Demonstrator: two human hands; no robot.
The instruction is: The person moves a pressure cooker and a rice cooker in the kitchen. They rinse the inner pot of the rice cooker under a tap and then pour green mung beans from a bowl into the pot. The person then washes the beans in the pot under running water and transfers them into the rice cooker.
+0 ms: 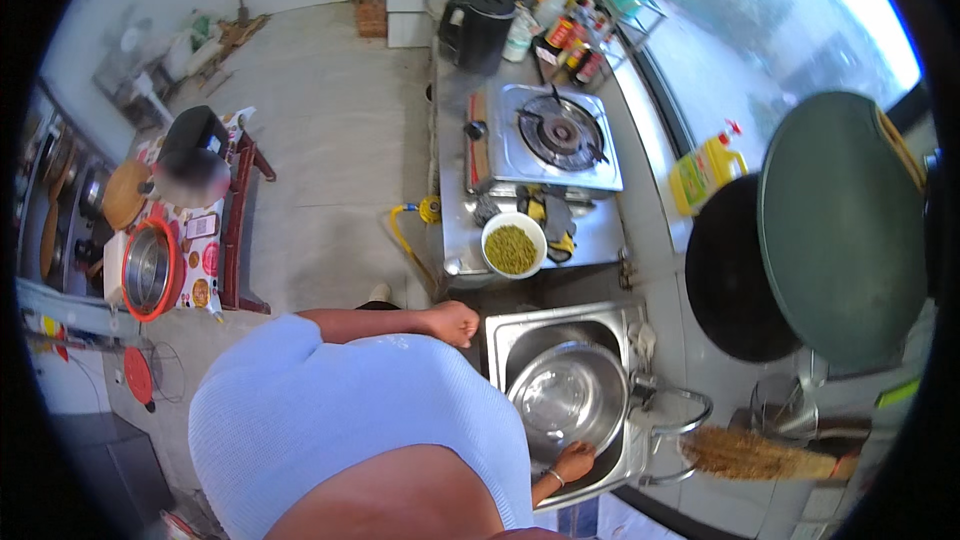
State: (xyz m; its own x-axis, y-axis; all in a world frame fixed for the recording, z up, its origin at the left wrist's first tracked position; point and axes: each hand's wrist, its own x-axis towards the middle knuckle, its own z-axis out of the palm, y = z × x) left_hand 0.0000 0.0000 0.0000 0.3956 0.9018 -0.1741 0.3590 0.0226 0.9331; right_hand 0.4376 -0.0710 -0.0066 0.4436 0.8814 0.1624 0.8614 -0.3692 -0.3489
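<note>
A round stainless steel basin (562, 395) sits tilted inside the metal sink (505, 332), its inside shiny. My right hand (575, 462), with a bracelet at the wrist, is closed on the basin's lower rim. Off the sink's upper left corner, my left hand (455, 323) is curled into a fist, apart from the basin. No object shows in it. Just above the sink, at the edge of the metal counter, stands a white bowl (489, 252) filled with small green pieces, perhaps beans.
Beside the sink is a curved faucet (685, 410). A gas stove (562, 132) stands on the counter, with black-and-yellow gloves (545, 218) below it. A large green pan (840, 230) hangs at the right, near a straw brush (760, 454). A yellow jug (705, 175) stands by the window.
</note>
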